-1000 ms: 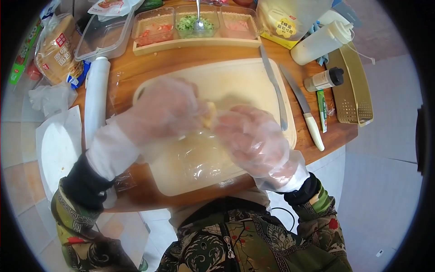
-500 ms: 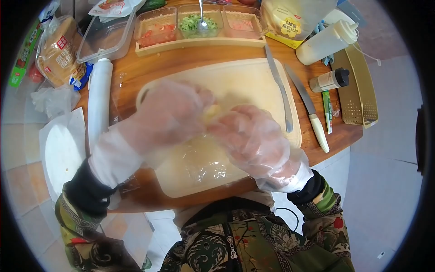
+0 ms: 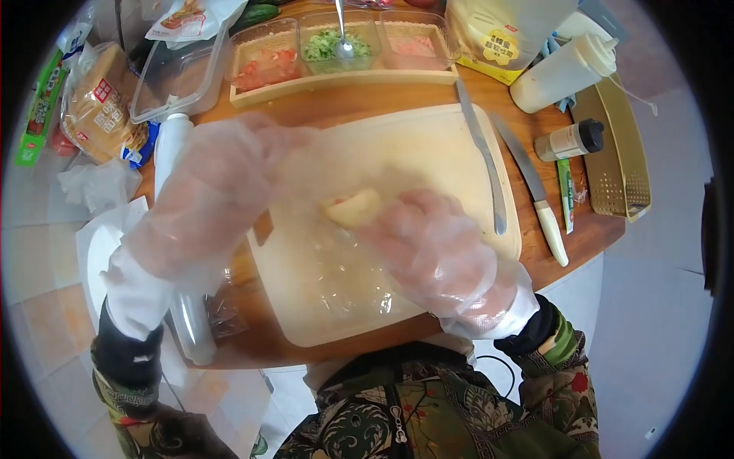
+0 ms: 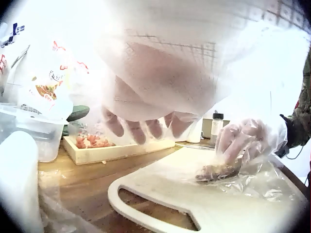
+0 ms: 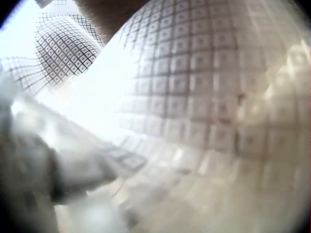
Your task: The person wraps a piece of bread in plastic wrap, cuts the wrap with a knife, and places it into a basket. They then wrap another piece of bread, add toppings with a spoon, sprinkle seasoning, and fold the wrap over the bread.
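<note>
My right hand (image 3: 436, 245), in a clear plastic glove, holds a folded piece of bread (image 3: 353, 208) by its right side, low over the cutting board (image 3: 306, 306). Pale yellow on top, the bread shows a little reddish filling at its left end; the left wrist view has the bread (image 4: 216, 172) darker. Crinkled cling film (image 3: 352, 279) lies on the board under and in front of it. Apart from the bread, my gloved left hand (image 3: 222, 183) is blurred over the board's left side, its fingers loosely extended with nothing in them. Glove plastic fills the right wrist view.
A cling film roll (image 3: 187, 321) lies left of the board. A table knife (image 3: 482, 153) rests on the board's right edge, beside a white-handled knife (image 3: 539, 199). Behind stands a wooden tray (image 3: 344, 79) with tubs of chopped food and a spoon (image 3: 342, 34). Bagged bread (image 3: 99, 99) stands far left.
My left hand has let go of the bread and moved left, over the film roll. The right hand keeps the bread near the board's middle. The head view has shifted slightly.
</note>
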A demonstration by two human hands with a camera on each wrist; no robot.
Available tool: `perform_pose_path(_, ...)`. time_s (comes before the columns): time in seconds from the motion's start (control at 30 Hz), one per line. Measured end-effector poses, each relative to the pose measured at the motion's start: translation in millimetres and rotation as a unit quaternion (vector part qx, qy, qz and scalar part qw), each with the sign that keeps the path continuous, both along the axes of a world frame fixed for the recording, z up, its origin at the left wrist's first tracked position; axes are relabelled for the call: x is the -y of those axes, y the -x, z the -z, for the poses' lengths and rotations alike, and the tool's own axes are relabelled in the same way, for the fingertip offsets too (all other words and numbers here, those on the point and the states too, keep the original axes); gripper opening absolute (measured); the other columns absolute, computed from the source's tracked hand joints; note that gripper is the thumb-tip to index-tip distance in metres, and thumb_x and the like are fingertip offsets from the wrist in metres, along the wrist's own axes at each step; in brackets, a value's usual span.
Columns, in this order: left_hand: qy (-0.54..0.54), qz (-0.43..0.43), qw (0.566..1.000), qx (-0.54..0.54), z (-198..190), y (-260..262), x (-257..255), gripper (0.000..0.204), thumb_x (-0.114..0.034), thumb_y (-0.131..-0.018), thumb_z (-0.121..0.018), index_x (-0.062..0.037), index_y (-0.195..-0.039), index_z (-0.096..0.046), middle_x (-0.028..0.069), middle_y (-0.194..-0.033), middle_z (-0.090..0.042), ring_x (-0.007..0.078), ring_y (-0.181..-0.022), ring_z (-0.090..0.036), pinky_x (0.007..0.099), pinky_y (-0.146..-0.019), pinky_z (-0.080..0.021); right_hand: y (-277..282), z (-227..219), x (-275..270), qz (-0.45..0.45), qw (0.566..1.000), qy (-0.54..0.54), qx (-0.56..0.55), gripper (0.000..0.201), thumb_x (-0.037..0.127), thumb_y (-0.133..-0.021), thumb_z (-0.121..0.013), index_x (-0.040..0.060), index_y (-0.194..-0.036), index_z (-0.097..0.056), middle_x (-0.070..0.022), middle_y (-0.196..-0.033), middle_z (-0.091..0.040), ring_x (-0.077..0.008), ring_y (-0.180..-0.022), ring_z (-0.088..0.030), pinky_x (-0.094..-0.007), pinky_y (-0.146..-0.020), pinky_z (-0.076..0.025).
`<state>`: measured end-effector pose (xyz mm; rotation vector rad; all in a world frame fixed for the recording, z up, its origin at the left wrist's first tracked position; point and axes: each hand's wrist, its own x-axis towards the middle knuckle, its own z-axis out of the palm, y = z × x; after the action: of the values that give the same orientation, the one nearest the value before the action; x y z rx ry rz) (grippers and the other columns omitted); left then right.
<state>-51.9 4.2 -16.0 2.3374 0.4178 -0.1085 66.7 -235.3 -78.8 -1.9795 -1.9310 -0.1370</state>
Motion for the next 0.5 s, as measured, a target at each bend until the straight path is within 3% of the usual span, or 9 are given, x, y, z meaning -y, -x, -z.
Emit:
perform_pose_path(0.13,0.098,0.017,0.995,0.015,21.9,7.9,-17.4,0.036,-0.002,-0.085,-0.062,-0.0055,-0.119,-0.071,0.0144,-0.106,-0.064,0.026,-0.085,-0.063,0.0329,-0.074,-0.05,0.2,-7.4,0.2,0.006,0.999,0.036,-0.013,0.037,0.016,-0.076,-0.062,0.0139,-0.113,-0.065,-0.0024,-0.098,-0.059,-0.0296,-0.103,-0.059,-0.0377,-0.073,-0.053)
perform_pose_path(0.2,-0.044,0.023,0.999,0.007,24.4,1.8,-12.0,0.031,-0.006,-0.088,-0.063,-0.0048,-0.118,-0.07,0.0153,-0.104,-0.065,0.0275,-0.085,-0.064,0.0342,-0.074,-0.051,0.4,-11.0,0.0,0.007,0.999,0.053,-0.012,0.038,0.016,-0.076,-0.062,0.0139,-0.114,-0.064,-0.0027,-0.099,-0.059,-0.0299,-0.104,-0.059,-0.0394,-0.075,-0.053)
perform_pose_path(0.23,-0.045,0.023,0.999,0.007,22.1,-5.1,-7.2,0.031,-0.006,-0.088,-0.063,-0.0048,-0.118,-0.07,0.0153,-0.104,-0.065,0.0275,-0.085,-0.064,0.0342,-0.074,-0.051,0.3,-11.5,0.2,0.006,0.998,0.061,-0.024,0.039,0.016,-0.076,-0.062,0.0135,-0.115,-0.064,-0.0033,-0.101,-0.059,-0.0306,-0.105,-0.059,-0.0406,-0.077,-0.053)
perform_pose_path(0.3,0.034,-0.132,0.984,-0.118,15.4,-18.8,0.3,0.028,-0.012,-0.09,-0.064,-0.0053,-0.115,-0.072,0.0158,-0.1,-0.066,0.0298,-0.084,-0.065,0.0362,-0.072,-0.052,-0.3,-11.2,0.8,0.004,0.997,0.068,-0.037,0.04,0.016,-0.077,-0.062,0.0131,-0.116,-0.064,-0.0039,-0.102,-0.059,-0.0313,-0.106,-0.058,-0.0419,-0.079,-0.053)
perform_pose_path(0.33,0.033,-0.132,0.984,-0.118,17.6,-18.6,-1.1,0.028,-0.012,-0.09,-0.064,-0.0053,-0.115,-0.072,0.0158,-0.1,-0.066,0.0298,-0.084,-0.065,0.0362,-0.072,-0.052,-0.7,-10.8,1.3,0.003,0.997,0.066,-0.037,0.041,0.017,-0.077,-0.062,0.0127,-0.117,-0.064,-0.0043,-0.102,-0.059,-0.0318,-0.107,-0.058,-0.0416,-0.08,-0.053)
perform_pose_path(0.4,-0.068,-0.052,0.994,-0.072,28.1,-15.5,-4.8,0.023,-0.015,-0.09,-0.064,-0.0058,-0.109,-0.073,0.0159,-0.096,-0.066,0.0316,-0.082,-0.065,0.037,-0.072,-0.053,-1.1,-9.9,1.6,0.001,0.997,0.063,-0.037,0.042,0.017,-0.077,-0.062,0.0122,-0.118,-0.064,-0.0048,-0.102,-0.059,-0.0322,-0.108,-0.058,-0.0413,-0.081,-0.053)
perform_pose_path(0.43,-0.068,-0.052,0.994,-0.072,32.6,-14.0,-8.2,0.023,-0.015,-0.09,-0.064,-0.0058,-0.109,-0.073,0.0159,-0.096,-0.066,0.0316,-0.082,-0.065,0.037,-0.072,-0.053,-1.2,-9.2,1.5,-0.002,0.997,0.065,-0.035,0.042,0.017,-0.077,-0.062,0.012,-0.119,-0.064,-0.0047,-0.102,-0.059,-0.0324,-0.108,-0.058,-0.0412,-0.081,-0.053)
perform_pose_path(0.5,-0.231,0.097,0.968,0.02,40.9,-11.7,-14.2,0.018,-0.016,-0.089,-0.064,-0.005,-0.1,-0.073,0.0158,-0.091,-0.065,0.0322,-0.08,-0.064,0.0379,-0.071,-0.053,-1.0,-7.9,1.5,-0.005,0.997,0.068,-0.035,0.042,0.017,-0.077,-0.062,0.0117,-0.119,-0.064,-0.0046,-0.102,-0.059,-0.0327,-0.108,-0.058,-0.0412,-0.082,-0.053)
